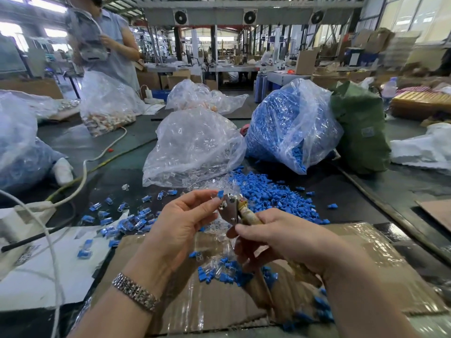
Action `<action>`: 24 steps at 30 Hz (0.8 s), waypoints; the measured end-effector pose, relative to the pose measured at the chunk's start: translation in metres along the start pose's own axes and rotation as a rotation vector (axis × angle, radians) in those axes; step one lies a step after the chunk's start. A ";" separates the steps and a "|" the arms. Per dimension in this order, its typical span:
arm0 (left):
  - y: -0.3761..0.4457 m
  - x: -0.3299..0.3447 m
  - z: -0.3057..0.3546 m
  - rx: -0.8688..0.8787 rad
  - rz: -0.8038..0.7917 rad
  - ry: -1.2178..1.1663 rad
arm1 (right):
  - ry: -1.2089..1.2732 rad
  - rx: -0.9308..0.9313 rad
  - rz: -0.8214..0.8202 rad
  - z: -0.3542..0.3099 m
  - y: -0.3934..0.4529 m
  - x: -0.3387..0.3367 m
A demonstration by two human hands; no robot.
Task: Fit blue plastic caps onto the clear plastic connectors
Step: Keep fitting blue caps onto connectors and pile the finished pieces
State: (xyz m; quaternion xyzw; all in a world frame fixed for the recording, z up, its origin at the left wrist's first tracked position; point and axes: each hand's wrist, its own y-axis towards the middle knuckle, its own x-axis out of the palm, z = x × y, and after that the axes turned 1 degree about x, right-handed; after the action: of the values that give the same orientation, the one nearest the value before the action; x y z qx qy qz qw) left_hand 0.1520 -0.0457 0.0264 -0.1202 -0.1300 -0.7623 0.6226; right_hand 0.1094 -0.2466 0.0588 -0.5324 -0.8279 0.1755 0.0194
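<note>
At mid-frame my left hand (181, 215) pinches a clear connector (214, 196) with a blue cap (220, 193) on its tip, held up against the metal head of the pliers (231, 208) so the cap can be squeezed home, I'd judge. My right hand (273, 236) is wrapped around the pliers' taped handles, low enough to get leverage; whether the jaws have closed on the piece I cannot tell.

Loose caps (271, 193) lie heaped just above my hands, spilling from the blue bag (290, 123) at upper right, with the clear bag (192, 147) of connectors beside it, both within easy reach. Finished pieces (129, 223) are scattered at centre left, and more (219, 272) sit on the cardboard (366, 252) beneath my hands, dropped where they fall.
</note>
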 end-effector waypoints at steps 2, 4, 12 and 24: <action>0.001 0.002 0.000 0.013 -0.004 0.058 | -0.030 -0.010 0.012 -0.003 -0.002 0.002; 0.000 0.002 0.000 0.035 0.004 0.114 | -0.065 -0.009 0.018 -0.004 -0.003 0.004; -0.005 0.003 0.000 0.136 0.035 0.422 | -0.213 0.022 0.067 -0.005 -0.002 0.008; -0.009 0.003 0.008 0.293 0.165 0.554 | -0.080 -0.015 0.064 -0.007 0.004 0.005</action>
State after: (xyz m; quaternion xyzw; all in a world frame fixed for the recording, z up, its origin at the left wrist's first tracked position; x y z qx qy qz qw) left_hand 0.1429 -0.0437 0.0348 0.1726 -0.0536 -0.6860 0.7048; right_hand 0.1125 -0.2384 0.0628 -0.5511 -0.8120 0.1909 -0.0235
